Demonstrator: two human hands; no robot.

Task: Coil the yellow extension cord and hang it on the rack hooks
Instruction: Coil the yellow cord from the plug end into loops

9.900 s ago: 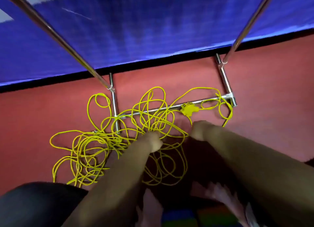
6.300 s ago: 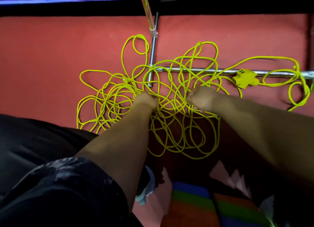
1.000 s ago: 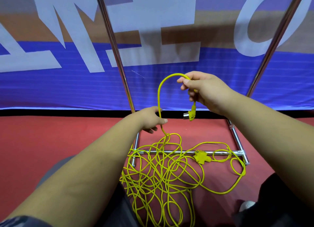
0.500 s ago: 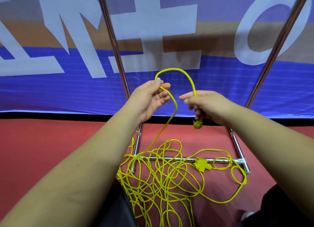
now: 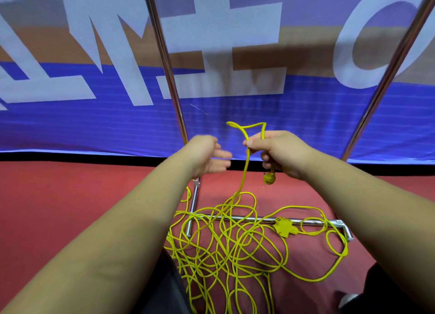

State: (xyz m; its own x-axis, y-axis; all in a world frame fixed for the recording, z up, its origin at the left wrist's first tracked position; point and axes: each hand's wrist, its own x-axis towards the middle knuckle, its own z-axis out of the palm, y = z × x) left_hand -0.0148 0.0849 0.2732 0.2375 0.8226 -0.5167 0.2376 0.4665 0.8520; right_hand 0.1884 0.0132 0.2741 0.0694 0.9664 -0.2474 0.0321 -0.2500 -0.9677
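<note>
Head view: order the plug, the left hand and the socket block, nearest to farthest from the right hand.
1. Plug, dangling on the cord just under the right hand.
2. Left hand, beside it on the left.
3. Socket block, far below, at the base bar.

blurry fingers [image 5: 222, 154] of left hand [image 5: 204, 154]

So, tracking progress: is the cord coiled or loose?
Mostly loose: right hand holds one loop; the cord otherwise lies tangled on the floor.
</note>
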